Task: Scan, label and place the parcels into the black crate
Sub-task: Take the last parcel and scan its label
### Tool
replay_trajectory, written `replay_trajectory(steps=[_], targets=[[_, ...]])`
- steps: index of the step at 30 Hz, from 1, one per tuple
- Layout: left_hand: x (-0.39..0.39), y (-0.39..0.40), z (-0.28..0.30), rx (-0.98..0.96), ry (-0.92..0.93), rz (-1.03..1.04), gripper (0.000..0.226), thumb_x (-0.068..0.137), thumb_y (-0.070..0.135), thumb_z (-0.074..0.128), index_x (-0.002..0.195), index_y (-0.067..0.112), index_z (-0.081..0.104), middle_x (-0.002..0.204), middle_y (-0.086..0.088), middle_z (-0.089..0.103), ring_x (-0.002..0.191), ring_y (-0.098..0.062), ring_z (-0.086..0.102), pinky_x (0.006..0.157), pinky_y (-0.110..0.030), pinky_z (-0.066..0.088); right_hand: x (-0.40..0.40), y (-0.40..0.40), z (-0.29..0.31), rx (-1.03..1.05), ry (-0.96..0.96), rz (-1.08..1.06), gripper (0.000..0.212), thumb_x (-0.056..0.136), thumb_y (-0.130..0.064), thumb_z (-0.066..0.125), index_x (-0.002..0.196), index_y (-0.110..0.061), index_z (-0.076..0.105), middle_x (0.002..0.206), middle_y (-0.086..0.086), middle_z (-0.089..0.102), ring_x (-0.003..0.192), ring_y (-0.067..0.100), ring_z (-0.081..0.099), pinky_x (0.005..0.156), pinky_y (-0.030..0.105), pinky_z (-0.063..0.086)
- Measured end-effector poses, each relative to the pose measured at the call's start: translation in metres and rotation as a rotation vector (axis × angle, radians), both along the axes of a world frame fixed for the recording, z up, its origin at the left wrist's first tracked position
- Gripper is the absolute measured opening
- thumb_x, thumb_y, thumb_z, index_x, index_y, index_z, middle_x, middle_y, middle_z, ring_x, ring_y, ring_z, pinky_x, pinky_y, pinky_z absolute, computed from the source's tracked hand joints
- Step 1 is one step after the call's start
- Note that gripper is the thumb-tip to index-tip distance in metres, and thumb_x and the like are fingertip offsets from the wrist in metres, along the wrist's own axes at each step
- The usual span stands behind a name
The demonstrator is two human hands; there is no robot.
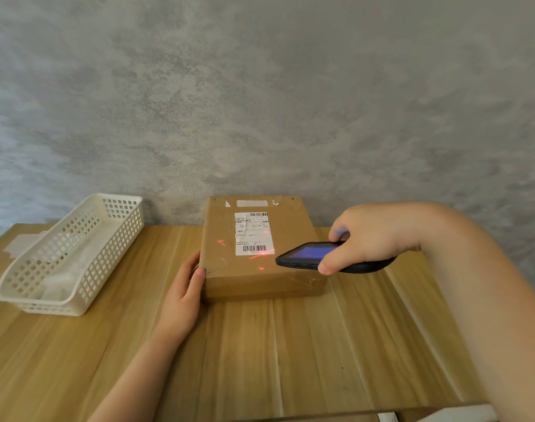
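Note:
A brown cardboard parcel point(223, 263) lies flat on the wooden table point(305, 345), against the wall. A white shipping label point(253, 233) with barcodes sits on its top. My right hand point(372, 236) grips a black handheld scanner point(308, 254) with a lit blue screen, held just above the parcel's right front corner. Red scan light falls across the label's lower barcode and the cardboard. My left hand point(184, 290) rests against the parcel's left front corner, thumb on the top edge. No black crate is in view.
A white perforated plastic basket point(22, 287) stands at the table's left, with white sheets inside it. A white paper point(19, 243) lies behind it. The grey wall runs along the table's far edge. The table's front edge shows at the bottom right.

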State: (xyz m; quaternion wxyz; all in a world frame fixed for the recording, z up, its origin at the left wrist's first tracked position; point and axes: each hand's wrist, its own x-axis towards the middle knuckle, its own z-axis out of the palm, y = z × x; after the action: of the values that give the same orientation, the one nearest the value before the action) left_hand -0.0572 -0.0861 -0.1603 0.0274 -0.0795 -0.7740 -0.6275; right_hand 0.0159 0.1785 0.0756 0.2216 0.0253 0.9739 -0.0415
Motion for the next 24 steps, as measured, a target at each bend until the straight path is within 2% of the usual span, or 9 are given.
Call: replay_trajectory(steps=[3,5,9,14,18,24], targets=[[0.0008,0.0004,0.0001,-0.008,0.0,0.005,0.03,0.106,0.025,0.042,0.13,0.043,0.049,0.122,0.038,0.056,0.115,0.025,0.045,0.09,-0.004,0.034,0.002,0.0005,0.0002,-0.004,0.01,0.018,0.057,0.065,-0.073,0.063,0.073,-0.017,0.057,0.065,-0.002,0.047,0.059,0.018,0.043,0.06,0.032,0.031],[0.0011,0.0005,0.0003,-0.009,0.003,0.006,0.03,0.106,0.025,0.042,0.13,0.042,0.049,0.124,0.032,0.055,0.114,0.025,0.045,0.09,-0.004,0.034,0.0033,-0.0005,0.0009,-0.02,0.013,0.012,0.055,0.061,-0.075,0.06,0.07,-0.021,0.055,0.064,-0.002,0.045,0.057,0.018,0.042,0.059,0.033,0.03],[0.0009,0.001,0.0006,-0.01,-0.001,0.005,0.031,0.106,0.026,0.041,0.133,0.039,0.048,0.124,0.03,0.055,0.113,0.026,0.045,0.09,-0.008,0.036,0.005,-0.0014,0.0017,-0.043,0.023,0.003,0.055,0.058,-0.075,0.058,0.069,-0.022,0.054,0.063,-0.002,0.043,0.058,0.019,0.04,0.06,0.033,0.029],[0.0003,0.0007,-0.0005,-0.009,0.008,0.0,0.031,0.106,0.024,0.041,0.133,0.037,0.049,0.125,0.03,0.054,0.112,0.026,0.045,0.09,-0.005,0.034,0.0049,-0.0018,0.0028,-0.058,0.025,-0.005,0.052,0.059,-0.074,0.06,0.068,-0.023,0.055,0.061,-0.002,0.043,0.056,0.019,0.04,0.06,0.033,0.029],[-0.0003,-0.0006,-0.0015,-0.01,0.008,-0.004,0.032,0.106,0.025,0.041,0.135,0.036,0.049,0.126,0.028,0.055,0.114,0.025,0.045,0.09,-0.006,0.034,0.0071,-0.002,0.0044,-0.072,0.029,-0.021,0.048,0.071,-0.069,0.065,0.069,-0.022,0.055,0.061,-0.002,0.041,0.055,0.018,0.039,0.055,0.03,0.027],[0.0008,-0.001,-0.0016,-0.019,-0.005,0.002,0.033,0.106,0.027,0.042,0.138,0.035,0.049,0.127,0.025,0.056,0.113,0.027,0.044,0.09,-0.007,0.034,0.009,-0.0037,0.0068,-0.084,0.017,-0.032,0.048,0.073,-0.066,0.064,0.07,-0.019,0.055,0.059,-0.002,0.04,0.051,0.018,0.037,0.05,0.027,0.026]])
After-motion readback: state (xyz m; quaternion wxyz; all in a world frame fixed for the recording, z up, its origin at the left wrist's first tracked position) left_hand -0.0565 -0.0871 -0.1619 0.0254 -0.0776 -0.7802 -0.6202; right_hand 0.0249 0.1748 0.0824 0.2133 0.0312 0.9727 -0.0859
